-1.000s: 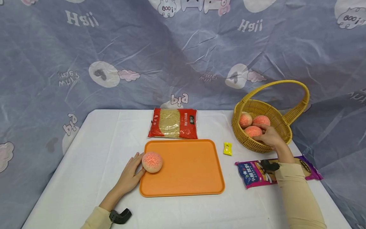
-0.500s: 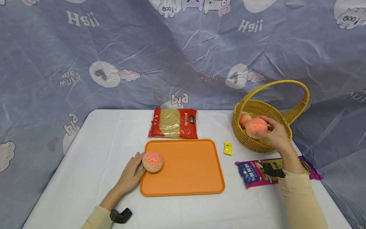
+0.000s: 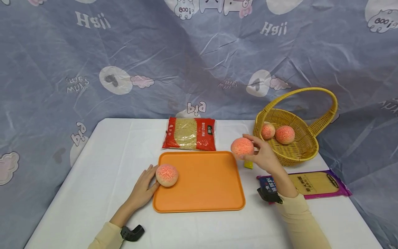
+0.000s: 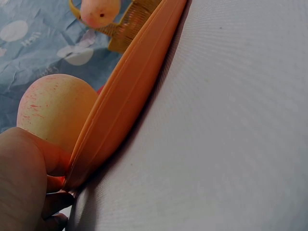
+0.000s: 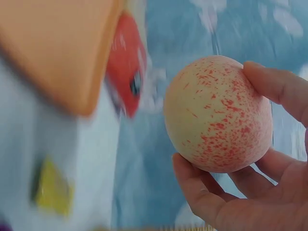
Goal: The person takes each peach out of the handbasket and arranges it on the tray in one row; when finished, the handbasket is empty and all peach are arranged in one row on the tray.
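In the head view my right hand (image 3: pixel 264 157) grips a pinkish peach (image 3: pixel 242 148) off the table near the back right corner of the orange tray (image 3: pixel 202 183). The right wrist view shows thumb and fingers around this peach (image 5: pixel 219 115), its pale side speckled red. My left hand (image 3: pixel 141 188) rests at the tray's left edge with fairly straight fingers, beside another peach (image 3: pixel 167 175) lying on the tray. Seen from the left wrist, the left fingers touch the tray's rim (image 4: pixel 122 96) next to that peach (image 4: pixel 57 110). Two more peaches (image 3: pixel 284 134) lie in the wicker basket (image 3: pixel 298 148).
A red bag with a clear window (image 3: pixel 186 134) lies behind the tray. Right of the tray is a small yellow packet (image 3: pixel 248 164), partly hidden by the right hand. A long purple package (image 3: pixel 314 183) lies in front of the basket, under the right forearm. A printed cloth (image 3: pixel 174 62) hangs behind.
My right hand has taken a peach out of the basket and carried it left toward the tray's back right corner. The left hand stays at the tray's edge.
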